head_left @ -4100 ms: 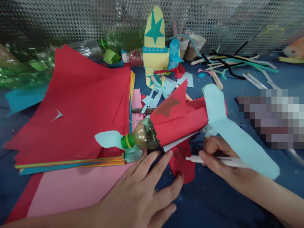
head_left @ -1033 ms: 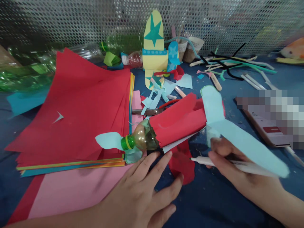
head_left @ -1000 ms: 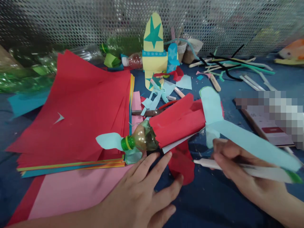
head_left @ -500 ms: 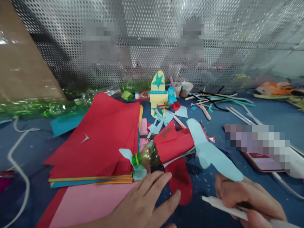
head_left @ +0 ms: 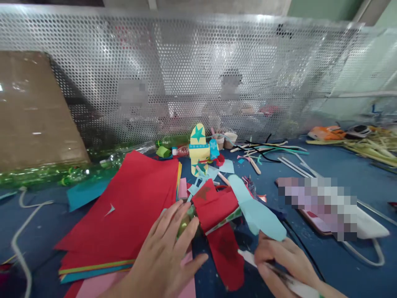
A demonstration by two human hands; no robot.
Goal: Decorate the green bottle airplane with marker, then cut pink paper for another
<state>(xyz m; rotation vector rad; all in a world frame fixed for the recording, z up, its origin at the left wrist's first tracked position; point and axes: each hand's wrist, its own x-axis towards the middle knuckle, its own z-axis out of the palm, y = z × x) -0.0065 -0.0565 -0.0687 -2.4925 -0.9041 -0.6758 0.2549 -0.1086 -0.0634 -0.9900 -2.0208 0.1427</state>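
Observation:
A plane made from a plastic bottle [head_left: 184,224] lies in front of me, its body wrapped in red paper [head_left: 217,208]. One red wing [head_left: 228,258] with a dark mark points toward me, and a light blue paper piece [head_left: 254,209] crosses the plane's right end. Over the bottle's neck rests my left hand [head_left: 166,248], fingers spread, hiding the cap; whether it presses on the bottle I cannot tell. My right hand [head_left: 283,258] is closed round a white marker [head_left: 247,257], its tip close to the red wing's right edge.
A stack of coloured paper [head_left: 124,207] lies at left, red on top. Behind stands a finished-looking yellow plane [head_left: 198,153] with green stars. Pipe cleaners [head_left: 269,149], a wooden stick [head_left: 254,166], a phone [head_left: 319,219] and a perforated metal screen [head_left: 192,82] are around.
My left hand has moved up and left onto the bottle's neck. The right hand with the marker has come left, bringing its tip to the red wing. The view has tilted up.

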